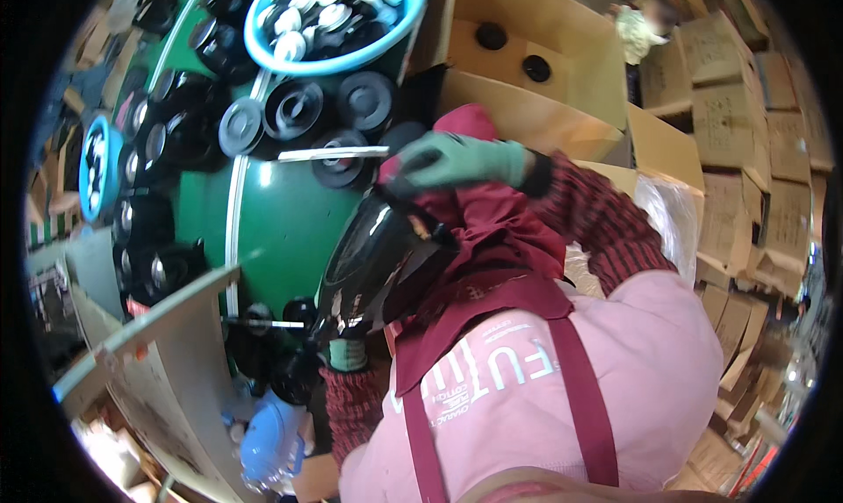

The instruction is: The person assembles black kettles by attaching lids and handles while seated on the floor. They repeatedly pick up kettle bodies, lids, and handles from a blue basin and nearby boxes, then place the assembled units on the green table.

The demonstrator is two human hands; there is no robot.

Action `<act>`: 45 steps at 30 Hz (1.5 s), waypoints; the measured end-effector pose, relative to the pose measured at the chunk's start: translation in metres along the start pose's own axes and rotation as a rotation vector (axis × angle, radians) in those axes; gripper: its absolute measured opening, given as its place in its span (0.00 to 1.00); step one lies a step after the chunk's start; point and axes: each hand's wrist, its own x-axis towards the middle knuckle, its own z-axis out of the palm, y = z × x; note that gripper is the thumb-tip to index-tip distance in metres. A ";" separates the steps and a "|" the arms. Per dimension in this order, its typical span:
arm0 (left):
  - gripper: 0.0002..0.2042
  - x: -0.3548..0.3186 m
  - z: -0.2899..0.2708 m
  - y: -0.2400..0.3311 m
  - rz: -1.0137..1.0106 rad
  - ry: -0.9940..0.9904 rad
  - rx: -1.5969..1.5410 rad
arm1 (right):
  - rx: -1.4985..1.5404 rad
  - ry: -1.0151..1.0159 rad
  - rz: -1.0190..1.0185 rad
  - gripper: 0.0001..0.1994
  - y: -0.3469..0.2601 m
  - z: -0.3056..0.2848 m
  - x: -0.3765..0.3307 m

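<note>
A large glossy black rounded housing (369, 261) lies tilted across my lap, against a maroon apron. My left hand (348, 354), in a pale green glove, grips its lower end; most of the fingers are hidden behind it. My right hand (461, 162), in a green glove with dark fingertips, is bent over at the housing's upper end with its fingers curled. What those fingers hold, if anything, is hidden. Just left of them a thin silvery bar (329, 153) stretches over round black discs (338, 171).
A green work surface (281, 231) with a pale rail carries several black glossy parts (189, 108). A blue basin (329, 64) of small black and white parts stands at the back. Open cardboard boxes (562, 28) and stacked cartons (724, 134) fill the right. Another person (639, 33) is far off.
</note>
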 end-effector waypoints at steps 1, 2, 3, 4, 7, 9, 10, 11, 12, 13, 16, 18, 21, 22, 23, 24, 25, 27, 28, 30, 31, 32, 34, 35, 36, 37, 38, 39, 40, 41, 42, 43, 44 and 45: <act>0.25 -0.001 0.003 -0.003 0.001 0.004 -0.002 | -0.184 0.140 -0.084 0.19 0.002 -0.015 0.029; 0.25 -0.003 0.001 -0.007 -0.001 0.007 -0.001 | -0.344 0.326 -0.195 0.21 0.005 -0.018 0.048; 0.25 0.014 0.004 -0.013 0.021 -0.048 -0.009 | -0.920 0.626 -0.240 0.28 0.025 -0.033 0.064; 0.25 0.011 0.004 -0.019 0.013 -0.043 -0.013 | -1.071 0.490 -0.040 0.36 0.035 -0.050 0.096; 0.24 -0.005 -0.002 -0.034 -0.049 0.049 -0.007 | -1.491 0.230 0.060 0.49 0.087 -0.049 0.172; 0.24 -0.001 -0.005 -0.036 -0.046 0.023 0.026 | -1.547 0.138 0.223 0.54 0.084 -0.057 0.171; 0.24 0.001 -0.006 -0.037 -0.046 0.018 0.043 | -1.528 0.130 0.297 0.55 0.079 -0.060 0.168; 0.23 0.003 -0.009 -0.038 -0.047 0.014 0.056 | -1.488 0.162 0.337 0.58 0.079 -0.064 0.175; 0.23 0.002 -0.010 -0.040 -0.053 0.019 0.066 | -1.452 0.187 0.355 0.59 0.080 -0.064 0.178; 0.23 0.003 -0.011 -0.042 -0.055 0.010 0.077 | -1.439 0.203 0.363 0.60 0.085 -0.063 0.180; 0.23 0.003 -0.013 -0.047 -0.059 0.011 0.108 | -1.415 0.198 0.335 0.60 0.088 -0.061 0.183; 0.22 0.001 -0.014 -0.051 -0.059 0.024 0.127 | -1.441 0.214 0.217 0.59 0.085 -0.059 0.171; 0.22 0.003 -0.010 -0.055 -0.053 0.014 0.163 | -1.439 0.329 0.017 0.57 0.090 -0.061 0.134; 0.22 0.009 -0.007 -0.056 -0.046 -0.007 0.181 | -1.405 0.369 -0.007 0.56 0.096 -0.065 0.118; 0.22 0.017 -0.002 -0.058 -0.027 -0.039 0.208 | -1.336 0.503 -0.026 0.55 0.104 -0.067 0.098; 0.21 0.004 -0.003 -0.060 -0.036 0.003 0.209 | -1.272 0.598 -0.105 0.54 0.096 -0.059 0.094; 0.21 0.000 -0.003 -0.065 -0.032 0.012 0.226 | -1.002 0.735 -0.213 0.55 0.087 -0.053 0.083; 0.21 -0.008 -0.005 -0.076 -0.021 0.029 0.260 | -0.276 0.729 -0.392 0.51 0.065 -0.044 0.061; 0.21 -0.012 -0.008 -0.087 0.011 0.034 0.293 | 0.034 0.656 -0.416 0.48 0.050 -0.029 0.048; 0.21 -0.025 -0.020 -0.113 0.064 0.020 0.394 | 0.852 0.364 -0.531 0.44 0.034 0.001 0.009; 0.20 -0.039 -0.033 -0.123 0.079 0.015 0.464 | 0.907 0.282 -0.453 0.44 0.027 0.016 -0.013; 0.20 -0.055 -0.034 -0.136 0.091 0.001 0.541 | 0.686 0.259 -0.612 0.45 0.025 0.024 -0.026; 0.20 -0.056 -0.049 -0.156 0.163 -0.101 0.735 | 0.189 0.418 -0.568 0.46 0.016 0.037 -0.066; 0.20 -0.062 -0.055 -0.160 0.187 -0.106 0.792 | 0.407 0.359 -0.567 0.47 0.025 0.051 -0.066; 0.20 -0.063 -0.055 -0.157 0.214 -0.101 0.828 | 0.488 0.339 -0.563 0.47 0.026 0.055 -0.069; 0.20 -0.056 -0.047 -0.129 0.217 -0.023 0.665 | 0.567 0.331 -0.557 0.47 0.029 0.057 -0.074; 0.20 -0.043 -0.035 -0.099 0.231 0.037 0.496 | 0.524 0.360 -0.556 0.47 0.023 0.056 -0.085; 0.20 -0.028 -0.021 -0.075 0.248 0.093 0.323 | 0.474 0.391 -0.556 0.46 0.018 0.057 -0.098; 0.20 -0.006 -0.003 -0.064 0.269 0.133 0.130 | 0.551 0.389 -0.551 0.46 0.014 0.060 -0.102; 0.23 0.001 -0.021 -0.102 0.280 0.004 0.111 | 0.421 0.423 -0.582 0.46 0.013 0.065 -0.101; 0.25 0.019 -0.016 -0.108 0.303 -0.069 0.182 | 0.275 0.447 -0.601 0.46 0.015 0.066 -0.100; 0.28 0.034 -0.003 -0.077 0.332 -0.140 0.254 | 0.176 0.461 -0.590 0.46 0.013 0.068 -0.101; 0.30 0.038 -0.002 -0.040 0.369 -0.156 0.427 | 0.078 0.476 -0.574 0.47 0.011 0.068 -0.104; 0.30 0.060 0.017 0.011 0.437 -0.219 0.451 | 0.018 0.562 -0.600 0.48 0.013 0.065 -0.114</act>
